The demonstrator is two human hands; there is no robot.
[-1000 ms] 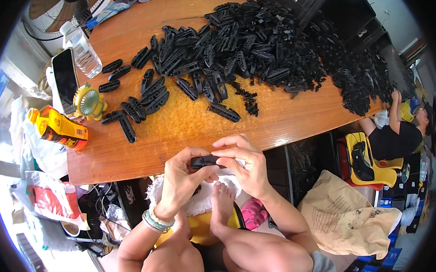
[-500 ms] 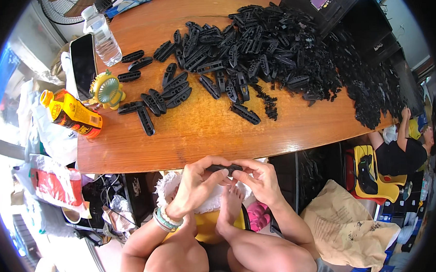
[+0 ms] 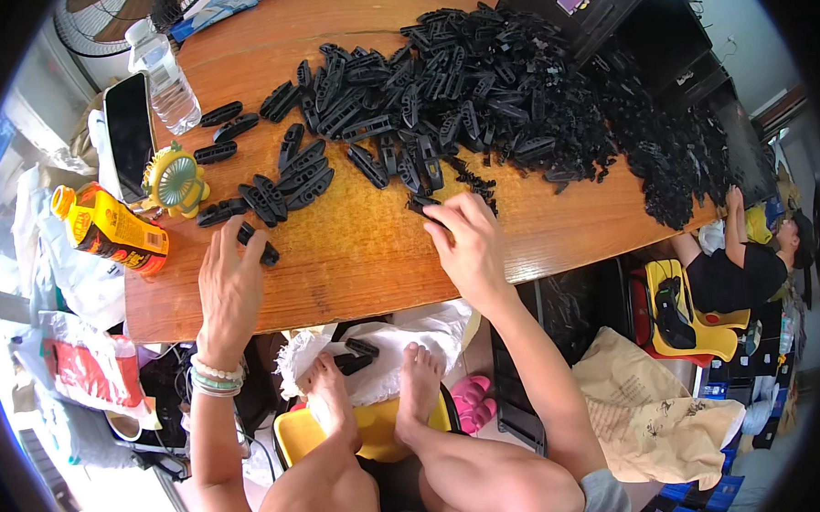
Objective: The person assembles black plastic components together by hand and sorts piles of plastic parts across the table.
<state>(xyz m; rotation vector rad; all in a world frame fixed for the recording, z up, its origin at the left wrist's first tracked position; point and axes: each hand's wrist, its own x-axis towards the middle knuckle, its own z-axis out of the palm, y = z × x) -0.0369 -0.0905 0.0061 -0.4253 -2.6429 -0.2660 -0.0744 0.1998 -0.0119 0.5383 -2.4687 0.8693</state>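
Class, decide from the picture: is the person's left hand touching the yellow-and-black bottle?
Apart. The head view shows it: a strip of wooden tabletop is visible between the left hand and the yellow-and-black bottle.

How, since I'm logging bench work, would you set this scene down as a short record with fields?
Left hand: fingers over a black part
Right hand: fingertips at another black part
Grip: unclear for either
Table: wooden
Far and right side: heap of black parts
Left end: clear bottle, phone, small fan, yellow bottle
Far right: another person, dark top
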